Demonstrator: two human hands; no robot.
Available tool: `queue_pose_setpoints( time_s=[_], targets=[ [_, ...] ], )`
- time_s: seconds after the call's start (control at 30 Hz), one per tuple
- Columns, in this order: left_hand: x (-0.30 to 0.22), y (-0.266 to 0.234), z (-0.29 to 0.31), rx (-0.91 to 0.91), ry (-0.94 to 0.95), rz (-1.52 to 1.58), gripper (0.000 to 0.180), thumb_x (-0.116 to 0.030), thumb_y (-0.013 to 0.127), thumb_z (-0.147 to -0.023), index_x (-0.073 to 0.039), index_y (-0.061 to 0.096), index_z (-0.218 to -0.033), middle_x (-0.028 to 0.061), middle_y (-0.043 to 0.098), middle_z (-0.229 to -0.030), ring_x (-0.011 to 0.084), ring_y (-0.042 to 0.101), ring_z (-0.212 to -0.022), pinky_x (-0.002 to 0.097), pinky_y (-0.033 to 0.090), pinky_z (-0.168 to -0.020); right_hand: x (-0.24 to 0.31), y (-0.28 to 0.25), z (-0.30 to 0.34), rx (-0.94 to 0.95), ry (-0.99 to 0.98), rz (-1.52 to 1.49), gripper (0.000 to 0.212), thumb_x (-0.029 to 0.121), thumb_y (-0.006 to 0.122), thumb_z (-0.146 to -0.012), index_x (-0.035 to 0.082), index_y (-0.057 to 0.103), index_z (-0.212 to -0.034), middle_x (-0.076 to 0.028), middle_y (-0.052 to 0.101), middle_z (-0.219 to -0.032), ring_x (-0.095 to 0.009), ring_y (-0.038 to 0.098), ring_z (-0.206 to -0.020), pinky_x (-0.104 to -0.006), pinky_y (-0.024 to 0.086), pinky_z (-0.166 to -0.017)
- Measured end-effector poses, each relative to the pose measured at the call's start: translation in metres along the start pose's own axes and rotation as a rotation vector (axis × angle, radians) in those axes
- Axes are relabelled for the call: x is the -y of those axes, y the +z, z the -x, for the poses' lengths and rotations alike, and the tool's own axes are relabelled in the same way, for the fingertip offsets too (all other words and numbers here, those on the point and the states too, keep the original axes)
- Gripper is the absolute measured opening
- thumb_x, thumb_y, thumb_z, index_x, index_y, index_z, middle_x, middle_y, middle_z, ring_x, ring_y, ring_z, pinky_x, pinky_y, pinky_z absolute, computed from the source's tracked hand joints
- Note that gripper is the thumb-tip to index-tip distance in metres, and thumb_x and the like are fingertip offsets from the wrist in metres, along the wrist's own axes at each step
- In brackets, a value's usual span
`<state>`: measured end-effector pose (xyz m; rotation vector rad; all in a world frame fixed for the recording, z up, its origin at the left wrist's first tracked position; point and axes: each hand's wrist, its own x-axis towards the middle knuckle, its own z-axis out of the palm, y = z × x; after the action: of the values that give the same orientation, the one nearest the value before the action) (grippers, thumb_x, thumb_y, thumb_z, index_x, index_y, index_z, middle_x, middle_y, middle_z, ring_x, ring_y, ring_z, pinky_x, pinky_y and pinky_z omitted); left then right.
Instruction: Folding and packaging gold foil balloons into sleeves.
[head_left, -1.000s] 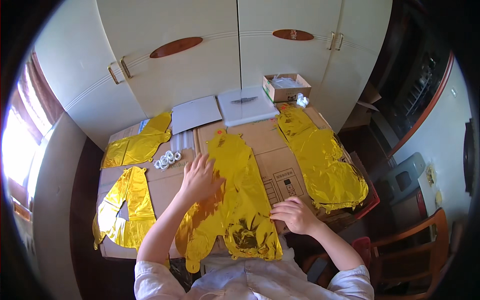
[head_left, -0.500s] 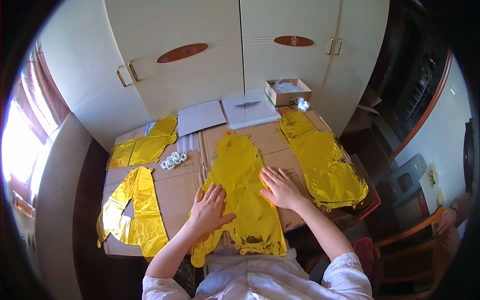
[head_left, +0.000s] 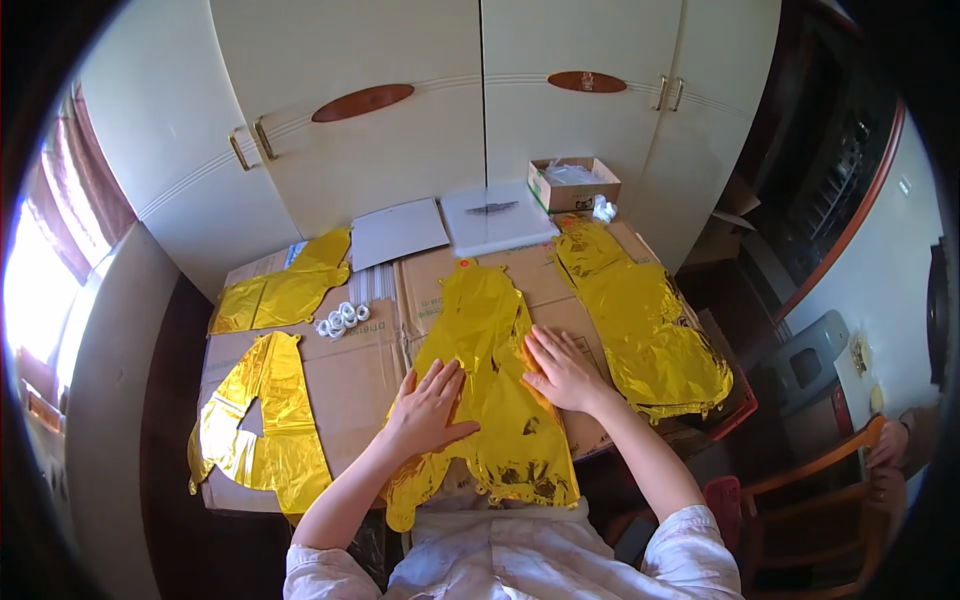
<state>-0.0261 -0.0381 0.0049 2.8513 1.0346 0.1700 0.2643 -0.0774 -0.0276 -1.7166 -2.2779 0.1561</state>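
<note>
A flat, uninflated gold foil balloon (head_left: 488, 330) lies in the middle of the cardboard-covered table (head_left: 355, 385), its lower end reaching the near edge by my body. My left hand (head_left: 428, 405) rests on its left side, fingers stretched out and thumb spread. On its right edge lies my right hand (head_left: 563, 372), also flat with fingers extended. Neither hand grips anything. Wrinkles run across the foil between them. To the left lies another gold foil balloon (head_left: 285, 410) with a triangular opening. More gold foil lies at the far left (head_left: 285, 292), and a wide crinkled gold foil piece (head_left: 650, 325) at the right.
Several white ribbon rolls (head_left: 342, 318) sit left of centre. Along the back are a grey-white sheet (head_left: 400, 235), a pale translucent slab (head_left: 500, 222) and an open carton (head_left: 588, 193) against the white cabinet (head_left: 380, 150). A person's hand (head_left: 888, 440) touches a wooden chair at right.
The middle balloon has slid slightly right and away from me on the cardboard, both hands moving with it. Its lower right part shows more dark creases.
</note>
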Motion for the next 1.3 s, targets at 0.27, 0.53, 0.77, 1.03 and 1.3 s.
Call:
queue_pose_setpoints(
  time_s=[0.27,0.53,0.77,1.03,1.3],
  targets=[
    [0.01,0.012,0.007,-0.098,-0.028,0.066,0.082,-0.055,0.062,-0.086,0.003,0.042,-0.14,0.0236,0.039,-0.147,0.0347,0.035,-0.14,0.0503,0.026,-0.113,0.052,-0.026,-0.011,0.137,-0.114,0.168,0.066,0.054,0.03,-0.101,0.011,0.029,-0.152,-0.011,0.023,-0.16,-0.028,0.017,-0.149,-0.0511,0.007,-0.121],
    [0.004,0.012,0.005,-0.139,-0.021,0.015,0.074,-0.051,0.059,-0.088,0.0,0.044,-0.14,0.0193,0.043,-0.146,0.0311,0.036,-0.14,0.048,0.026,-0.112,0.075,0.002,-0.027,0.017,-0.262,0.081,0.052,0.045,0.051,-0.097,0.011,0.055,-0.136,-0.006,0.05,-0.145,-0.024,0.036,-0.142,-0.0607,0.014,-0.117],
    [0.004,0.013,0.006,-0.135,-0.05,0.019,0.077,-0.05,0.058,-0.089,0.003,0.041,-0.142,0.0194,0.041,-0.148,0.0306,0.035,-0.141,0.0463,0.024,-0.113,0.07,0.007,-0.022,0.011,-0.238,0.117,0.051,0.044,0.051,-0.097,0.012,0.055,-0.136,-0.005,0.05,-0.144,-0.023,0.038,-0.14,-0.0615,0.015,-0.116],
    [0.004,0.016,0.005,-0.138,-0.052,0.009,0.078,-0.053,0.056,-0.089,0.002,0.042,-0.142,0.0177,0.042,-0.148,0.029,0.035,-0.141,0.0461,0.025,-0.113,0.062,0.002,-0.02,-0.102,-0.229,0.103,0.059,0.047,0.048,-0.098,0.011,0.043,-0.145,-0.012,0.04,-0.151,-0.03,0.034,-0.142,-0.0565,0.018,-0.117],
    [0.005,0.011,0.006,-0.129,-0.042,0.034,0.077,-0.051,0.058,-0.089,0.002,0.041,-0.142,0.0195,0.04,-0.149,0.033,0.032,-0.142,0.0469,0.024,-0.114,0.045,-0.002,-0.013,0.049,-0.141,0.122,0.063,0.052,0.039,-0.1,0.01,0.039,-0.147,-0.014,0.034,-0.155,-0.029,0.027,-0.145,-0.0502,0.017,-0.119]
  ],
)
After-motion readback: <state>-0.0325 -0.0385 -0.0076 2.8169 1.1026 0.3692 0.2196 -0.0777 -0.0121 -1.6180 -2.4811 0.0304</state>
